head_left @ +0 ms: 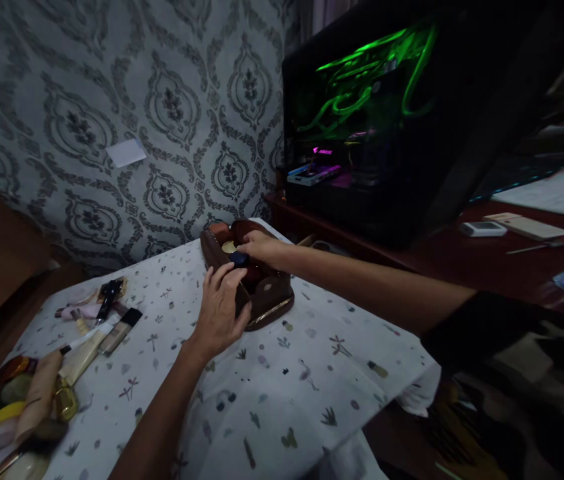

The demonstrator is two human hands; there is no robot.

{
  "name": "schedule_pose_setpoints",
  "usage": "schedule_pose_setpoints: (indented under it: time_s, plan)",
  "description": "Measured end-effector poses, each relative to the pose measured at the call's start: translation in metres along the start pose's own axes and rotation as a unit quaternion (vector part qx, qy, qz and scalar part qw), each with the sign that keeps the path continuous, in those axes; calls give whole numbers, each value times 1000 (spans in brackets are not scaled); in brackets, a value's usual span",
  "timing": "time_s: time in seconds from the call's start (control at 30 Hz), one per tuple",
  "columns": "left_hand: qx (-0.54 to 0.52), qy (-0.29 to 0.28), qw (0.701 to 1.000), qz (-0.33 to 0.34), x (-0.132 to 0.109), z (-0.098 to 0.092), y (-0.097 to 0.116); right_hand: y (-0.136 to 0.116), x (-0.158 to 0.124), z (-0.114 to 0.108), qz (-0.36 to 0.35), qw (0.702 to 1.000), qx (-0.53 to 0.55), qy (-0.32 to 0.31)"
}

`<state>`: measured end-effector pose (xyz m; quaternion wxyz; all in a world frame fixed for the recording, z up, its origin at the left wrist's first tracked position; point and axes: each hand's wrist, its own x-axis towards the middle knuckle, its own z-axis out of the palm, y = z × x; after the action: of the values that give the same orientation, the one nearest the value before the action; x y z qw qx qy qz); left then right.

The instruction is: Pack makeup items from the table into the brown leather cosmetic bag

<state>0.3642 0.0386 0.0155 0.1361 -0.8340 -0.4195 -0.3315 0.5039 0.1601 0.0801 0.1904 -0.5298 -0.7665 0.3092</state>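
Observation:
A brown zippered cosmetic bag (275,293) lies open near the far edge of the cloth-covered table. My left hand (222,303) grips its near-left rim, fingers over the edge and thumb against the front side. From the right, my right hand (262,248) reaches into the bag with its fingers bent together. Its fingertips are partly hidden, so I cannot make out what they hold. Close by those fingers, inside the bag, are a dark blue item (238,258) and a cream-yellow round item (229,247).
Cosmetic tubes and bottles (37,393) crowd the table's left side, with a smaller group (105,310) behind. The white patterned tablecloth (282,407) hangs over the right edge. A computer case with green lights (362,193) stands on a dark red desk (527,257).

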Motion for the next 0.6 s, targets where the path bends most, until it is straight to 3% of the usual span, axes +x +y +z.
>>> schedule_pose_setpoints:
  time_s: [0.2,0.37,0.47,0.6]
  plan:
    - [-4,2,1000,-3,-1,1,1,-4,-23,-13,-16,989,143,23]
    - [-15,-33,999,-11,3,-6,1,6,-46,-7,-45,975,213,45]
    - [-40,-4,999,3,12,-27,10,17,-69,3,-127,964,197,125]
    - [-47,134,985,102,13,-81,47,28,-111,27,-326,908,115,236]
